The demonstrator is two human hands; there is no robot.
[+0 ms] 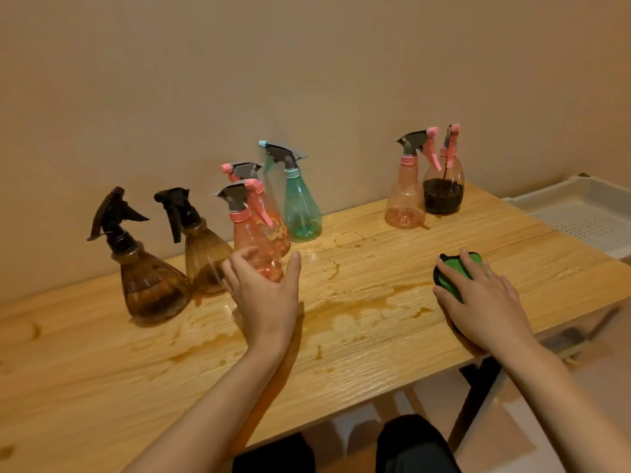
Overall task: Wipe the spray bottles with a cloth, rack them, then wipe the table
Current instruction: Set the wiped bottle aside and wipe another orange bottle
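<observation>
Proximity favours the left hand [263, 285], fingers spread just before the upright nearest pink spray bottle [249, 233], while the right hand [485, 302] presses flat on the green cloth [469, 261], well to the right.

On the table [358, 339], five bottles [302, 213] cluster at my eleven o'clock, two more bottles [405, 199] at one. The cloth [456, 269] lies under my right hand [485, 298] at two, the rack [580, 213] beyond the table's end at three.
</observation>
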